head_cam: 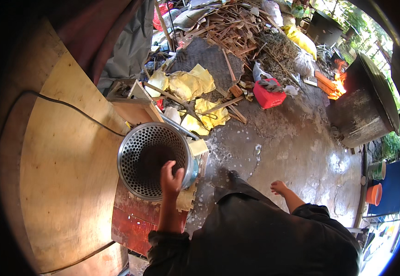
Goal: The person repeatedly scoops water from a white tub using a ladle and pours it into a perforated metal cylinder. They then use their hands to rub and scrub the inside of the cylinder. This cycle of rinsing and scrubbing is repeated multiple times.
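A round metal drum (125, 158) with perforated walls stands to my left, its inside dark towards the bottom. Over the near right side of its mouth is my left hand (172, 181), with thumb and fingers apart and nothing in it. Whether that hand touches the rim, I cannot tell. My right hand (278, 188) hangs free above the concrete floor, away from any object, its fingers loosely bent and nothing seen in them. Under the drum lie red-brown boards (134, 220). A dark apron (248, 227) covers my front.
A plywood wall (65, 138) with a dark cable (79, 107) rises at left. Flames (338, 86) burn beside a large blackened pot (358, 117) at right. Ahead lie yellow sheets (193, 82), a red bag (269, 94) and a scrap-wood pile (227, 24). The floor (289, 148) looks wet.
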`<state>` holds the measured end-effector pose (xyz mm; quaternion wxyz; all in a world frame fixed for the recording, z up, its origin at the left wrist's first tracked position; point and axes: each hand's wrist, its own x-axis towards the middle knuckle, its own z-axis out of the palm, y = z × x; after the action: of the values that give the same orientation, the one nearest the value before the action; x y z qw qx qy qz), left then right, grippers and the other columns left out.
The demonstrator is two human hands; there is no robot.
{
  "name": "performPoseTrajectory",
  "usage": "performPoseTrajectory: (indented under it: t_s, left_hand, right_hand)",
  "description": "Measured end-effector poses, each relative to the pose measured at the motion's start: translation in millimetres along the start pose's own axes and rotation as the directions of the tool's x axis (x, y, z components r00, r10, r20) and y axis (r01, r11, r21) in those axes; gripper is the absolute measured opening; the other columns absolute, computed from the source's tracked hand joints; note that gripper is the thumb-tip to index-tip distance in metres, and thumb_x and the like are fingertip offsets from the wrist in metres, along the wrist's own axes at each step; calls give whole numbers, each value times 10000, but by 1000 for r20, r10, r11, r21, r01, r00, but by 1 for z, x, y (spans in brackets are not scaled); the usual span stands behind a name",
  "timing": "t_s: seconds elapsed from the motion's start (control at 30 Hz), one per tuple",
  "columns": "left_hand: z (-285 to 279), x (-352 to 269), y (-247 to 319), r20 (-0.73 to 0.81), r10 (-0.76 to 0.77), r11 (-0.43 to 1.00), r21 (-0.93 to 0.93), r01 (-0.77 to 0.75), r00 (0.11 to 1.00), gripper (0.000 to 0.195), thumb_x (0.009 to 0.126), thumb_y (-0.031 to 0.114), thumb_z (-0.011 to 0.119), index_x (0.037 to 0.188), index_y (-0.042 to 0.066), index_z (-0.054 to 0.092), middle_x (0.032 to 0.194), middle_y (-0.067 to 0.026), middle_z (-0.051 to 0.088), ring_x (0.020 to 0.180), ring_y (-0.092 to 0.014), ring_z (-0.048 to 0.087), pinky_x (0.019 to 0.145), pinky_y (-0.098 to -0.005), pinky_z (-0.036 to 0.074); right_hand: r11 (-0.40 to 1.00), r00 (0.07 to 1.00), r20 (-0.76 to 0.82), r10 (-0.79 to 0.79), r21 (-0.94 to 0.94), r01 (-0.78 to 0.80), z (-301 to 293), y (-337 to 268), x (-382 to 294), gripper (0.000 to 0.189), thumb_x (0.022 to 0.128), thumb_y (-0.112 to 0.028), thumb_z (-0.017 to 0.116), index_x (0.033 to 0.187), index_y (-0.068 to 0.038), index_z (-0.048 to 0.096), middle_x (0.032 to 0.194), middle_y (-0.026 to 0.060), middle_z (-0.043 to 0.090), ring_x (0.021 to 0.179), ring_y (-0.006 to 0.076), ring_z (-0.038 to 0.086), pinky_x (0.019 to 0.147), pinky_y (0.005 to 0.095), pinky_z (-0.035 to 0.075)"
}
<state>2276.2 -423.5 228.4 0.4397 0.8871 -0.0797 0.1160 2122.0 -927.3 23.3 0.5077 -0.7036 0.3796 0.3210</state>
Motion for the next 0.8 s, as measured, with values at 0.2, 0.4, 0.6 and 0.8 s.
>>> performPoseTrajectory:
  t_s: [0.2, 0.4, 0.6, 0.8]
  left_hand:
    - [-91, 7, -50, -674, -235, 675, 405, 616, 700, 721, 743, 211, 703, 1345, 69, 333, 1386, -259, 279, 1268, -432, 282, 1030, -530, 259]
    - [-118, 20, -70, -451, -705, 516, 205, 832, 548, 797, 720, 276, 704, 1366, 23, 310, 1278, -250, 469, 1160, -410, 467, 961, -446, 379]
    - [-123, -64, -183, -538, -482, 845, -76, 530, 692, 589, 762, 102, 668, 1292, -19, 441, 1200, -200, 550, 1078, -287, 535, 943, -354, 400]
    - [-112, -53, -164, -528, -445, 780, 168, 602, 724, 535, 775, 39, 604, 1272, -52, 428, 1203, -202, 537, 1050, -292, 534, 888, -352, 444]
  right_hand:
    - [746, 993, 107, -49, -657, 108, -34, 17, 111, 210, 734, -157, 695, 921, -76, 649, 758, 63, 649, 629, 171, 626, 502, 341, 495]
    - [443, 989, 74, 131, -897, 8, -34, -86, 169, 103, 725, -161, 710, 800, -96, 680, 706, 53, 645, 518, 193, 601, 484, 341, 531]
    - [994, 999, 48, -25, -109, 30, -22, -202, 188, 104, 799, -124, 608, 847, -43, 652, 660, 91, 633, 509, 172, 609, 423, 337, 496]
    - [993, 995, 51, -80, -87, 84, -35, -238, 197, 124, 795, -177, 592, 829, -60, 615, 653, 57, 620, 497, 158, 596, 441, 303, 487]
